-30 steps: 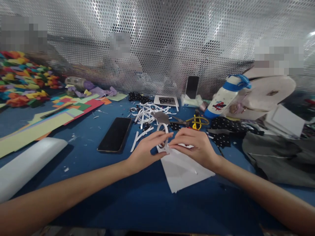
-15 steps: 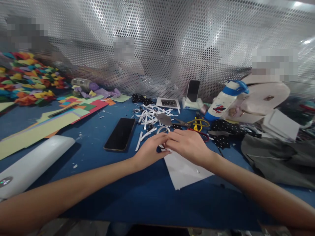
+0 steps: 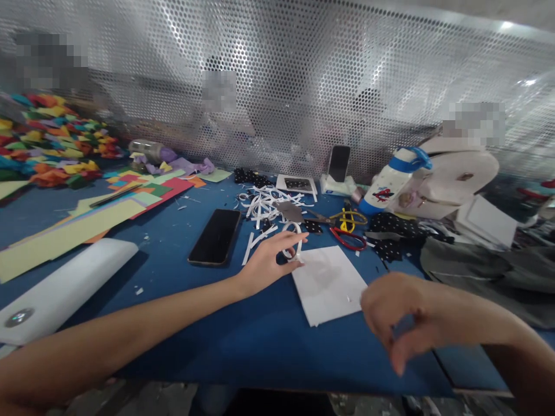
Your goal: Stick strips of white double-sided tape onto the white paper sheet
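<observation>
My left hand (image 3: pixel 269 255) holds a thin white ring (image 3: pixel 299 242) that looks like a narrow roll of tape, its fingers above and its thumb below. The ring stands on edge at the top left corner of a white sheet stack (image 3: pixel 332 283) lying on the table. My right hand (image 3: pixel 403 315) is in the air to the right of the sheets, fingers curled and thumb pointing down. It is blurred, and anything small at its fingertips cannot be made out. Beyond the sheets are red-handled scissors (image 3: pixel 348 238) and yellow-handled scissors (image 3: pixel 347 218).
A black phone (image 3: pixel 215 237) and a white oblong device (image 3: pixel 69 289) lie left on the blue table. White paper strips (image 3: pixel 271 202) are heaped behind the ring. Coloured paper (image 3: pixel 87 225) is at the left; a bottle (image 3: pixel 385 185) and dark cloth (image 3: pixel 468 277) are at the right.
My right hand has left my left hand and moved right and toward me, uncovering the white sheets and the red-handled scissors. My left hand stays at the ring.
</observation>
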